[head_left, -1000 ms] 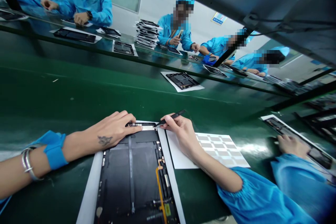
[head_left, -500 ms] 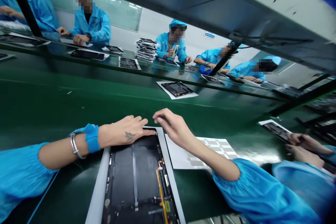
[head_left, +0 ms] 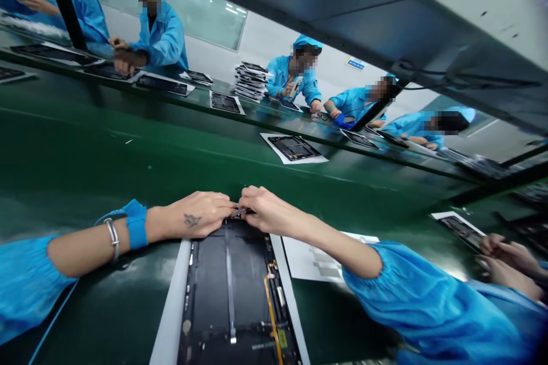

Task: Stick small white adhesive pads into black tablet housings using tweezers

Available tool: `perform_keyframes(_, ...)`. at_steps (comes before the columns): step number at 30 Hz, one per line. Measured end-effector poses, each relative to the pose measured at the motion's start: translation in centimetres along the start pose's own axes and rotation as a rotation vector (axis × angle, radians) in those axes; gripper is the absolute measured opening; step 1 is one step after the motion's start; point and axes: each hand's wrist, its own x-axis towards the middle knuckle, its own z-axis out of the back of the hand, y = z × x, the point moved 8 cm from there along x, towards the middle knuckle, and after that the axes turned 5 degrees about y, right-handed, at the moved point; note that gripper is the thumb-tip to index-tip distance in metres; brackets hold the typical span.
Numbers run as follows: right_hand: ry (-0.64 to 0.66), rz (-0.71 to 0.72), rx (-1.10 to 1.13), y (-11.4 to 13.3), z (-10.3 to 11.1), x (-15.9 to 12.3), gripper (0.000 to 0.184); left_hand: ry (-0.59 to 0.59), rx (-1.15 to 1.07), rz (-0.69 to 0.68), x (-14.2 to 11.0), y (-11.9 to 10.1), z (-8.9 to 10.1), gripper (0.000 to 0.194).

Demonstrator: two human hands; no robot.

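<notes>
An opened tablet housing (head_left: 250,274), black inside with an orange ribbon cable (head_left: 274,311), lies on a white sheet (head_left: 169,308) in front of me. My left hand (head_left: 203,214) rests at its far edge, fingers closed; what they pinch is hidden. Right beside it, my right hand (head_left: 268,208) is closed over the far right part of the housing. Between the two sets of fingertips shows a small grey strip (head_left: 238,212), in the pinch of my right fingers; its kind is unclear. A blue wristband (head_left: 137,223) with a cord circles my left wrist.
A white sheet with grey stickers (head_left: 317,256) lies under my right forearm. Another tablet housing (head_left: 295,148) sits farther back on the green bench (head_left: 107,165). A co-worker's hands (head_left: 509,259) are at the right. A shelf (head_left: 342,5) hangs overhead.
My right hand has come down to the housing and closed beside my left. My left hand has drawn back leftward and its extended finger has curled in. The view has shifted slightly.
</notes>
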Motion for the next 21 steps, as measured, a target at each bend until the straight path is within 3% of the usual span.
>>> perform_keyframes(5,0.101,0.024,-0.124,0.6,0.3,0.1,0.017,0.035,-0.013,0.036,0.1,0.2,-0.3,0.031)
perform_keyframes(10,0.17,-0.036,-0.084,-1.8,0.0,-1.9,0.014,0.057,-0.004,0.043,0.1,-0.1,-0.1,0.038)
perform_keyframes(12,0.079,-0.081,-0.02,-2.7,-0.2,-2.9,0.012,0.065,0.001,0.053,0.2,-0.1,-0.1,0.037)
perform_keyframes(16,-0.231,-0.078,0.114,-2.3,-0.5,-4.7,0.02,0.057,0.018,0.06,0.3,-0.2,-0.2,0.034)
perform_keyframes(21,-0.243,0.032,0.132,-0.8,-2.0,-6.0,0.028,-0.01,0.019,0.035,0.1,-0.4,0.0,0.033)
